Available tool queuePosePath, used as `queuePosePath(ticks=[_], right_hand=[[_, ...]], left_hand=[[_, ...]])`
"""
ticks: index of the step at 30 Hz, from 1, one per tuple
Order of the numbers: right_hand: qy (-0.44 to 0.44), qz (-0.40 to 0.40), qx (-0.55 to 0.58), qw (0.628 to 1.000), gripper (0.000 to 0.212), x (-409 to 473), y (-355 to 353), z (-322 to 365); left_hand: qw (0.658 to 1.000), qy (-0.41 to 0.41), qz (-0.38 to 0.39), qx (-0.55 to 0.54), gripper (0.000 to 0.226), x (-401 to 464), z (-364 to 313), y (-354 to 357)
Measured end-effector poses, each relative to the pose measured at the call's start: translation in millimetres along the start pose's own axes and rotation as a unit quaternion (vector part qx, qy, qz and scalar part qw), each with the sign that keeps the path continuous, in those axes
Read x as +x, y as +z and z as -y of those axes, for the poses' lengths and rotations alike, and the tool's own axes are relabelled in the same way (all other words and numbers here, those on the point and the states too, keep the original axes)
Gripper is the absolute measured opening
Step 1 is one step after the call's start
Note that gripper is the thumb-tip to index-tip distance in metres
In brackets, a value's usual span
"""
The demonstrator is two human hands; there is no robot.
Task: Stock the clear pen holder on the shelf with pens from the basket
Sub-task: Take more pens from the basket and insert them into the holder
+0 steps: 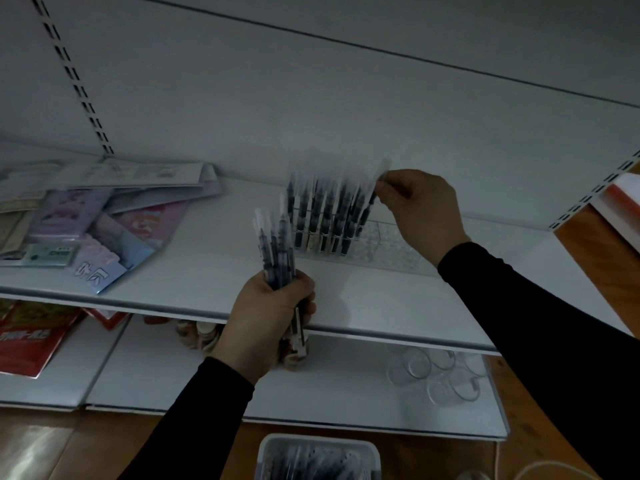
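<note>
Holding: the left hand [268,317] grips a bundle of pens [277,252], fingers curled round them, in front of the shelf [173,271] edge.
Right hand [420,211]: pinches one pen [375,194] by its upper end, tilted over the holder's filled part.
Pen holder [384,245]: clear, on the shelf; its left part stands full of upright pens [322,216], its right part shows bare sockets.
Basket [318,457]: white, cut off by the lower frame edge, with dark pens inside, hard to make out.
Blur: pen caps smear against the back panel.
Elsewhere: stationery packets [104,216] at the shelf's left; clear cups [436,372] on the lower shelf, partly hidden.
</note>
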State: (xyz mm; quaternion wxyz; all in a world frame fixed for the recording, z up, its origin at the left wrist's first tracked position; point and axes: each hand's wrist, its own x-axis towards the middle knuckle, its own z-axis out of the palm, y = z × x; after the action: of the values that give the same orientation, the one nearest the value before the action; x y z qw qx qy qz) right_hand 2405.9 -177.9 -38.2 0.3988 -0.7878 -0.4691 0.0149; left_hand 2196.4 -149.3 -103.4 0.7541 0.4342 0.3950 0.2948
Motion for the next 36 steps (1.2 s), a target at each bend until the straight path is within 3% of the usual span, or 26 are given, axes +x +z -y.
queuePosePath(ticks=[15, 17, 19, 22, 25, 31, 36], right_hand=[[0.035, 0.006, -0.024, 0.999, 0.017, -16, 3, -1], [0.06, 0.002, 0.006, 0.998, 0.019, -29, 2, 0], [0.086, 0.048, 0.058, 0.993, 0.021, -43, 4, 3], [0.137, 0.134, 0.195, 0.962, 0.013, -60, 8, 15], [0.154, 0.14, 0.266, 0.941, 0.013, -65, 10, 24], [0.153, 0.155, 0.299, 0.929, 0.003, -64, 4, 29], [0.187, 0.126, 0.315, 0.922, 0.01, -48, -7, 26]], left_hand=[[0.999, -0.01, 0.047, -0.006, 0.005, -2, -1, 2], [0.998, -0.022, 0.064, -0.005, 0.009, -3, -1, 2], [0.996, -0.026, 0.088, 0.007, 0.01, -4, 0, 4], [0.99, -0.024, 0.134, 0.039, 0.005, -8, -1, 7], [0.982, -0.022, 0.165, 0.087, 0.007, -11, 0, 8], [0.975, -0.032, 0.182, 0.119, 0.004, -13, 3, 9], [0.976, -0.018, 0.173, 0.131, 0.004, -12, 2, 7]])
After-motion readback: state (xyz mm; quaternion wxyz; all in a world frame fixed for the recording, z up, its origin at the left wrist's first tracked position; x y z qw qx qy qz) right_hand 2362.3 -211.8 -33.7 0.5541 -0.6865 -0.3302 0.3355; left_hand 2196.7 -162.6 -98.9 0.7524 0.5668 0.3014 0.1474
